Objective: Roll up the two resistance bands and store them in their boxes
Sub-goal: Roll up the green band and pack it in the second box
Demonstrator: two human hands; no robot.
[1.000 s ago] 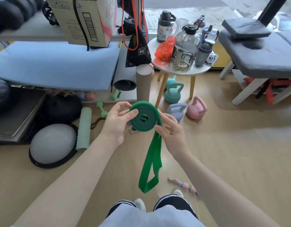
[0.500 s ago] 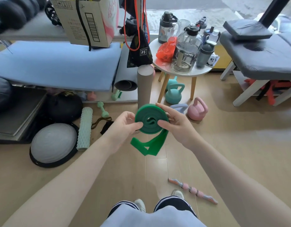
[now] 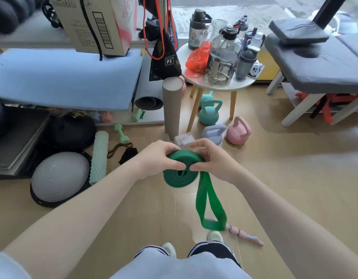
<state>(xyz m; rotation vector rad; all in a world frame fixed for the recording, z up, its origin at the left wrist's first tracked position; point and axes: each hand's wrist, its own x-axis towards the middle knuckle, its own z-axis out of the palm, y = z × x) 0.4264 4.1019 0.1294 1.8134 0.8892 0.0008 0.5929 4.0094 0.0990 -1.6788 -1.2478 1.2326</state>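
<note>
Gripping the green resistance band coil between my left hand at nine o'clock and right hand at three, I see its loose loop hanging toward five.

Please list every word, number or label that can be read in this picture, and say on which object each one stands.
"P3" on the white patch of the black mesh bag.
"4KG", faint, on the black ball.
Barcode and print on the cardboard box: too blurred to read.
Red mark on the small white box: too small to read.
</note>
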